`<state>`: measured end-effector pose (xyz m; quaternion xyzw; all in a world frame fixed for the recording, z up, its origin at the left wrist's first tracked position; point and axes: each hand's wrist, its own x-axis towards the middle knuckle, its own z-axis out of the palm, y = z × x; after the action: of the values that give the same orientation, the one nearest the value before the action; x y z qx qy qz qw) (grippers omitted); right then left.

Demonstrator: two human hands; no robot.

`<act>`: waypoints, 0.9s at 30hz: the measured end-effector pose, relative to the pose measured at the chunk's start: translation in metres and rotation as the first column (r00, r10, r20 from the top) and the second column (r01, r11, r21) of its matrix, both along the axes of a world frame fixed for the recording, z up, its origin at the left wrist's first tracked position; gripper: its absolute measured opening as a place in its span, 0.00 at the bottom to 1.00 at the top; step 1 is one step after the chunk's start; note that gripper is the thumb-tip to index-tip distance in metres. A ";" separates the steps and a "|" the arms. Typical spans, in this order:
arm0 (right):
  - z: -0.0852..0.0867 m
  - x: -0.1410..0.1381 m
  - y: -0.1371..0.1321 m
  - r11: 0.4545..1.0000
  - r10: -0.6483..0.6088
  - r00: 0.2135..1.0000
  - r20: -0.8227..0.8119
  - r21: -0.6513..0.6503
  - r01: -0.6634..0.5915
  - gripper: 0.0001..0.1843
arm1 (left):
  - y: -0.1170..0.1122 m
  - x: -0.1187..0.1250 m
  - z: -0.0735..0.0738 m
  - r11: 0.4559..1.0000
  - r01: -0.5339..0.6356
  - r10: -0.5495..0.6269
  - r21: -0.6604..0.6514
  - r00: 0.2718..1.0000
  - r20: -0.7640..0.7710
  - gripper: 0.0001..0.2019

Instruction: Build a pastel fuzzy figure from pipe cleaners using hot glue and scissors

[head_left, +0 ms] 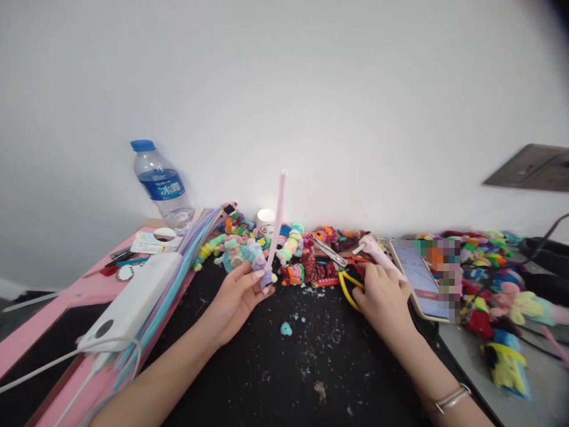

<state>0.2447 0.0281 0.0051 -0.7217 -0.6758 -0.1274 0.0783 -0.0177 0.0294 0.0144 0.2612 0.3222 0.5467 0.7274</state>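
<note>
Our left hand [235, 296] pinches a fuzzy purple figure [265, 277] while our right hand [383, 299] (whether gripping, we cannot tell) touches yellow-handled scissors [338, 260].

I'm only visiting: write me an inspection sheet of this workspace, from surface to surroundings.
Surface: black mat, strewn with small scraps.
Work things: fuzzy figure; pink stem rising above it; yellow-handled scissors.
Clutter: fuzzy pieces along the wall; bundle of stems, bottle, phone.
Hands: left hand holds the figure; right hand at the scissors' handles, grip unclear.
Cables: white cable left; dark cable right.
Surroundings: pale wall behind; wall plate right.
</note>
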 end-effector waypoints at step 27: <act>0.018 -0.039 -0.023 0.878 0.427 0.857 -0.288 -0.096 -0.470 0.14 | -0.001 0.003 -0.002 0.923 -0.259 0.321 0.284 0.926 -0.198 0.09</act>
<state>0.2056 0.0050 0.0235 -0.5580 -0.8177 0.0452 0.1341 -0.0150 0.0283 0.0127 0.3650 0.3710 0.6497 0.5541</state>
